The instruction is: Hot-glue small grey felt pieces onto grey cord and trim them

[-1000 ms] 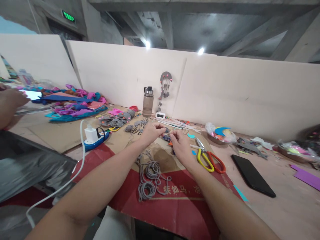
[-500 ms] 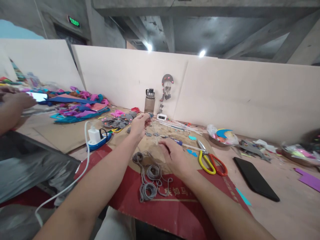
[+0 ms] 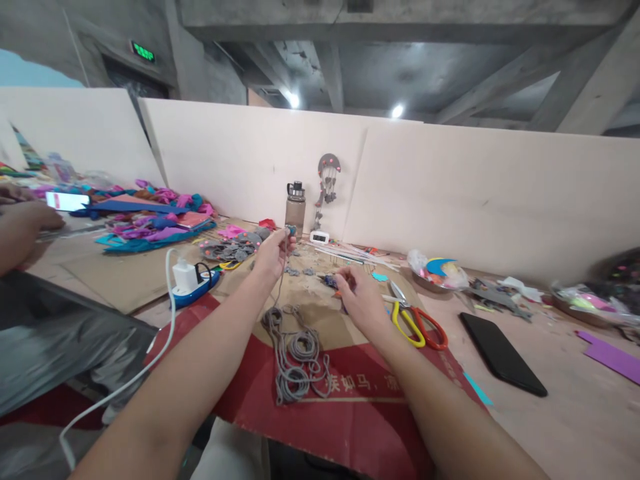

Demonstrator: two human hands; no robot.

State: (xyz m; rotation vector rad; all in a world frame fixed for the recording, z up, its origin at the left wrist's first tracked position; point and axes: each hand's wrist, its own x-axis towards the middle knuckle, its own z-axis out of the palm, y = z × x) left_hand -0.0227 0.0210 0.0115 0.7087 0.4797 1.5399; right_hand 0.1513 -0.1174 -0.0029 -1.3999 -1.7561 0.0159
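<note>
Left hand (image 3: 273, 257), eleven o'clock, pinches small blue piece (image 3: 291, 230); thin grey cord (image 3: 283, 272) likely needs slack. Right hand (image 3: 364, 301), one o'clock, curls, grip unclear.

So the tabletop (image 3: 565, 433) is pinkish, scuffed and pretty packed. Using the scissors (image 3: 406, 305) as the landmark: red-and-tan cardboard (image 3: 360, 430) sits under them and spreads left, with loops of gray cord (image 3: 294, 383) on it, left of them and nearer the front. Black phone (image 3: 503, 353) is flat just to their right. Behind them to the right there's a bowl (image 3: 434, 287) of wrapped bits, then gray scraps (image 3: 503, 299), another bowl (image 3: 587, 313) and a purple piece (image 3: 613, 357) further right. Way left of them: blue power strip (image 3: 197, 291) and a messy colorful cloth heap (image 3: 163, 223).
</note>
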